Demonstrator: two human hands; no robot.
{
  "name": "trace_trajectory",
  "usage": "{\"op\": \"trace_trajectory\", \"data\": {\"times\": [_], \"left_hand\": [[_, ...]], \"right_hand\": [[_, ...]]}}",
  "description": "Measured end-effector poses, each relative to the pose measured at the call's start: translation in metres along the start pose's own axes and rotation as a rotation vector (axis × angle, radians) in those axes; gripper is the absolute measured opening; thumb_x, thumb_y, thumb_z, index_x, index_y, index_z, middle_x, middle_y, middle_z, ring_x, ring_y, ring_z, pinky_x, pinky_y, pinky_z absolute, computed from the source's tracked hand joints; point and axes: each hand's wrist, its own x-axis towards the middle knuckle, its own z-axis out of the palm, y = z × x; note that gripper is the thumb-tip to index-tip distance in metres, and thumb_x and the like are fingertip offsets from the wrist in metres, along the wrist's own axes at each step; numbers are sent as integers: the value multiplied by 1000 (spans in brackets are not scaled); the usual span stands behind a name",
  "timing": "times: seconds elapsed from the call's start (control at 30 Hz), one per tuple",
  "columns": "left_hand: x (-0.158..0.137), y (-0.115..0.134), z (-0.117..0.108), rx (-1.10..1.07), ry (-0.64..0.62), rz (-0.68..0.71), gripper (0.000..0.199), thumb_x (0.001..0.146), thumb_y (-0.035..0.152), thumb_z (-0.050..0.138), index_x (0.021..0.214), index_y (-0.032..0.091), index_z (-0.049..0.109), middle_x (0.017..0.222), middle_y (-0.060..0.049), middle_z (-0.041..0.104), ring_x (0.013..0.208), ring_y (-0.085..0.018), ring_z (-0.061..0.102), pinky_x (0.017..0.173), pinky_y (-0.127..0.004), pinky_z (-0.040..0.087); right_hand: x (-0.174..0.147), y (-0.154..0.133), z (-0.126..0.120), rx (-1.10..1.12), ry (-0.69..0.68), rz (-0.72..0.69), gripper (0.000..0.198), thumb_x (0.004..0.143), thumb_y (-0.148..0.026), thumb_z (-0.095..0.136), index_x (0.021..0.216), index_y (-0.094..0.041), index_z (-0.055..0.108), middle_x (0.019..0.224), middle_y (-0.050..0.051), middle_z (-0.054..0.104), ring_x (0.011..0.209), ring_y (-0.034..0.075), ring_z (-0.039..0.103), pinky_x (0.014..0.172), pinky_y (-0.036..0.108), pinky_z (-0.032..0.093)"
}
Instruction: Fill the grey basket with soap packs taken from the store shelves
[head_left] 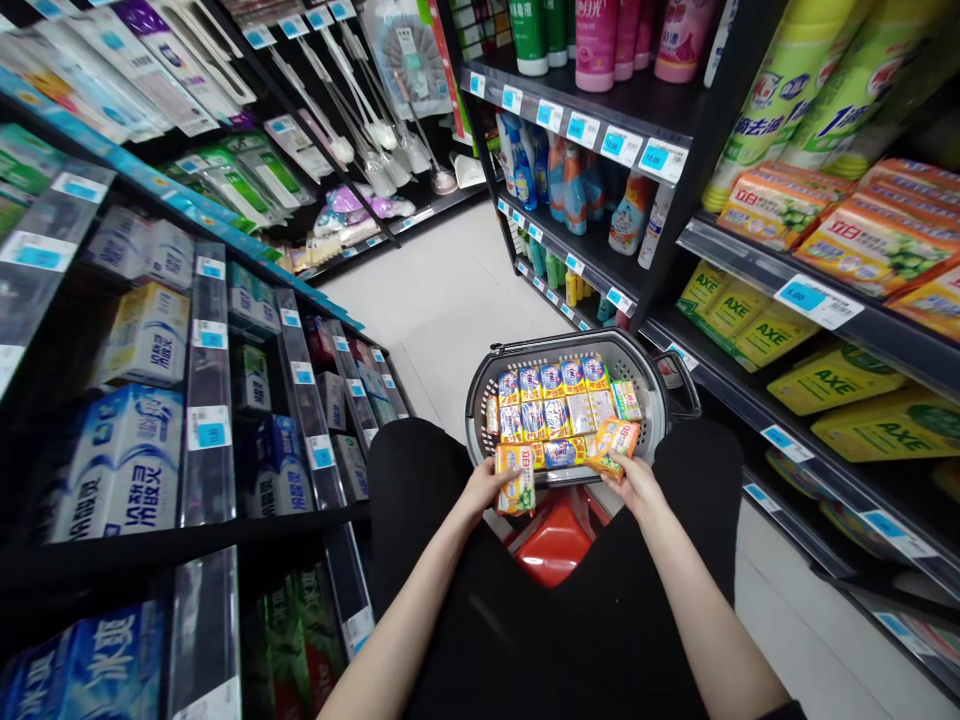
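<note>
From here, the undersides of both soap packs are hiding from me. The left hand (481,490) is gripping an orange-and-white soap pack (516,485) at the shopping basket's (646,392) seven o'clock, most of its fingers disappearing beneath. The right hand (637,486) is pinching a tilted orange soap pack (615,440) at four o'clock, its fingers overlapping the lower edge. Black-clad knees (416,470) are flanking the basket, and a glossy red object (556,545) is peeking out at six o'clock, too much cut off for me to tell what it is. The wrappers' small print is blurring away.

The basket is showing smooth, dark plastic, a rounded oblong shape and walls pierced with little holes. Inside, shiny wrapped soap bars (555,416) are lying in tight rows, blue, yellow and white. Out at nine o'clock, boxy toothpaste cartons (154,465) are filling a shelf; at two o'clock, film-wrapped orange packs (874,245) are sitting above soft yellow AXE packages (855,375), some vanishing into shadow.
</note>
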Motion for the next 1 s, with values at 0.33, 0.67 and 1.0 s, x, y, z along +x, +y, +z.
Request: {"op": "trace_trajectory", "data": {"times": [0.33, 0.67, 1.0], "left_hand": [[1, -2, -1, 18, 36, -12, 66, 49, 47, 93, 93, 11, 58, 89, -14, 70, 81, -28, 68, 68, -31, 56], [-1, 0, 1, 6, 58, -18, 52, 56, 37, 91, 90, 13, 60, 85, -12, 70, 79, -27, 68, 65, -31, 58], [-10, 7, 33, -270, 105, -77, 46, 60, 25, 79, 98, 7, 61, 87, -16, 69, 67, -25, 66, 57, -31, 56]], "right_hand": [[1, 1, -2, 14, -15, -9, 15, 78, -7, 68, 84, -15, 57, 65, 2, 70, 54, 14, 67, 48, 20, 52], [5, 3, -5, 1, -38, -21, 24, 70, -10, 74, 83, -17, 55, 66, 1, 69, 55, 14, 67, 49, 20, 52], [-16, 40, 23, -825, 16, -668, 31, 67, -34, 70, 84, -22, 48, 76, 1, 66, 70, 20, 64, 63, 30, 49]]}}
